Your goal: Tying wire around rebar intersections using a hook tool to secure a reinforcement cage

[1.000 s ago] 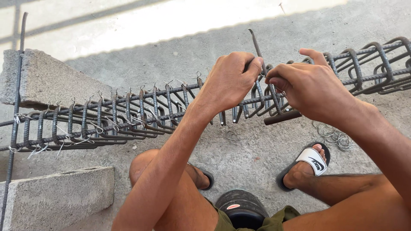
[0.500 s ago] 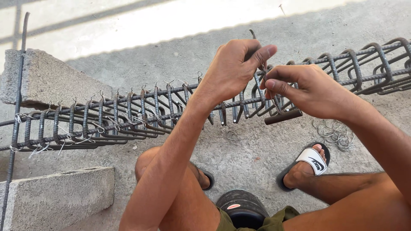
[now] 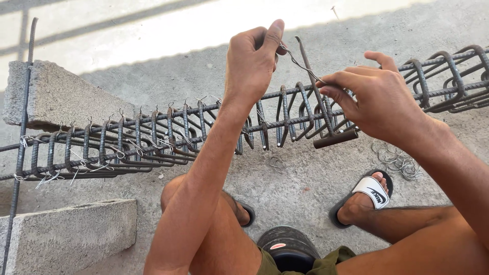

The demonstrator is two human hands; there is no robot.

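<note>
A long rebar cage [image 3: 153, 137] of dark steel bars and bent stirrups runs across the view at knee height. My left hand [image 3: 253, 61] is raised above it, pinching one end of a thin tie wire [image 3: 300, 65]. My right hand [image 3: 374, 99] pinches the other end of that wire down at the top bar. A hooked metal tying tool [image 3: 326, 117] with a stubby handle hangs in the cage just below my right hand. Earlier wire ties stick up along the left stretch of the cage.
Two concrete blocks [image 3: 66, 102] [image 3: 71, 231] sit at the left, with a loose upright rebar [image 3: 23, 127] beside them. A bundle of cut wire pieces [image 3: 400, 163] lies on the concrete floor near my sandalled right foot [image 3: 364, 196]. A black tyre-like seat [image 3: 288, 249] is under me.
My left hand has lifted up and away from the cage, drawing the tie wire taut, while my right hand stayed at the top bar holding the other end.
</note>
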